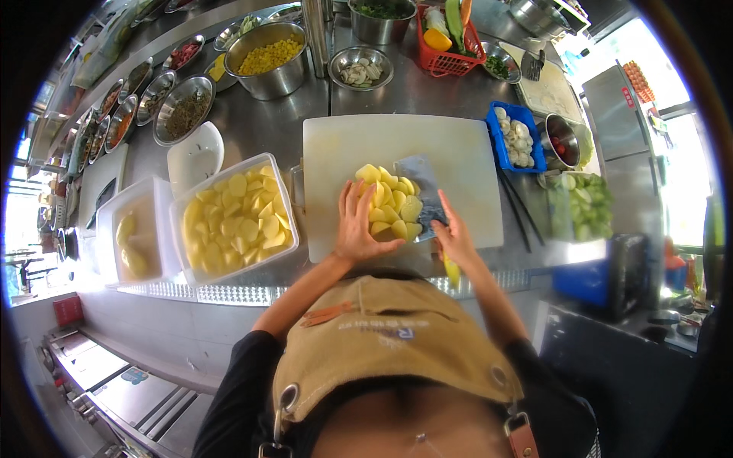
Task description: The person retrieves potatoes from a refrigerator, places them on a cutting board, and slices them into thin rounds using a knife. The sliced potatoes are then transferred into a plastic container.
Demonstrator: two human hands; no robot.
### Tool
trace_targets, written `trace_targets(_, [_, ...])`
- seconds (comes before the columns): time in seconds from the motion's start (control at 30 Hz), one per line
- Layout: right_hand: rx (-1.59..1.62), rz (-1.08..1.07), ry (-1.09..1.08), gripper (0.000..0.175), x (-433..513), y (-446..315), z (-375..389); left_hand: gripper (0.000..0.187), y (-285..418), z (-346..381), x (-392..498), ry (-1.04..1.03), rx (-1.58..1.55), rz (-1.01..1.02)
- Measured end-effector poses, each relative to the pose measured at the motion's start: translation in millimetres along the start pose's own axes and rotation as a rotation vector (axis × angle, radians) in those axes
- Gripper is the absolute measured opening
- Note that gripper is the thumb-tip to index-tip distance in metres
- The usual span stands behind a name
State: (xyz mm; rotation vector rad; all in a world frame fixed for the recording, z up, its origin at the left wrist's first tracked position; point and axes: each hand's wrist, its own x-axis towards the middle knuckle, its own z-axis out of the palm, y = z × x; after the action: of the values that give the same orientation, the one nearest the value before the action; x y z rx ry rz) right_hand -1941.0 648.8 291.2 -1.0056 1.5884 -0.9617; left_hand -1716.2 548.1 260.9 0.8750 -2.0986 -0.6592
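Observation:
A pile of cut potato pieces [393,200] lies on the white cutting board [343,137]. My left hand [359,226] rests along the pile's left side with its fingers spread, touching the nearest pieces. On the right, my right hand [452,232] holds a cleaver [421,177] by its yellow handle; the broad blade lies against the pile's right edge, partly beneath the pieces. Left of the board stands a clear plastic tub [293,223] full of cut potatoes. Beside it, another plastic tub [105,240] holds a few whole peeled potatoes in liquid.
Right of the board are a blue basket of mushrooms [518,140], black chopsticks [515,212] and a container of cut green vegetables [581,206]. Behind stand a steel pot of corn [269,60], a bowl of sliced garlic or mushroom [361,68] and a red vegetable basket [449,57].

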Motion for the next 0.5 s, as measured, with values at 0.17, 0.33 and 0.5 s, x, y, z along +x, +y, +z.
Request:
trace_targets(0.17, [0.131,-0.034,-0.004,0.070,18,-12,43,0.108,6,15,8,-0.021,0.100,-0.045])
trace_targets(0.33, [0.275,0.004,-0.025,0.068,24,-17,50,0.088,1,20,16,-0.021,0.006,0.015])
trace_targets(0.5, [0.304,-0.037,0.003,0.067,18,-25,47,0.075,8,19,21,0.015,-0.072,0.107])
